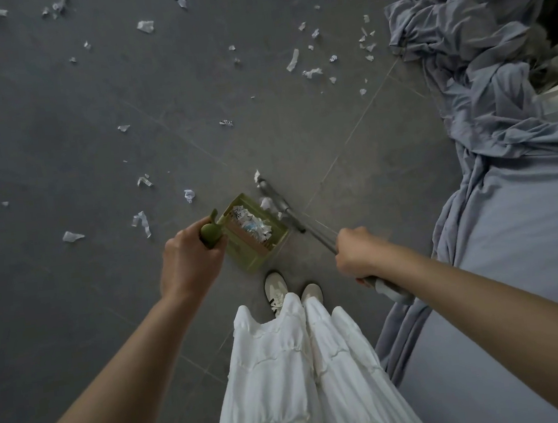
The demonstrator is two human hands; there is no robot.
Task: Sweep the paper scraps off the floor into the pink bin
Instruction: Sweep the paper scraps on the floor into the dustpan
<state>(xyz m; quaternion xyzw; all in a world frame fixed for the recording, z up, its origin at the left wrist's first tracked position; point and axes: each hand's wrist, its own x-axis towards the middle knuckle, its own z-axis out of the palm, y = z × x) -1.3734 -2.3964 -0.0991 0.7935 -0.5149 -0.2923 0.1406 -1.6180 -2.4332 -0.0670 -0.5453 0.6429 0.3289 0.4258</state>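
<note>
My left hand [188, 258] grips the green handle [210, 234] of an upright green dustpan [256, 234] standing on the grey floor just ahead of my shoes. White paper scraps lie inside the pan. My right hand [356, 251] grips the grey broom handle [387, 289], and the broom head [278, 204] lies at the pan's right edge with a few scraps against it. Many more paper scraps [292, 60] are scattered over the floor ahead and to the left. No pink bin is in view.
A bed with crumpled blue-grey bedding [482, 62] fills the right side and hangs down to the floor. My white skirt [297, 364] and white shoes [279, 290] are at the bottom centre. Grey floor tiles [55, 131] stretch to the left.
</note>
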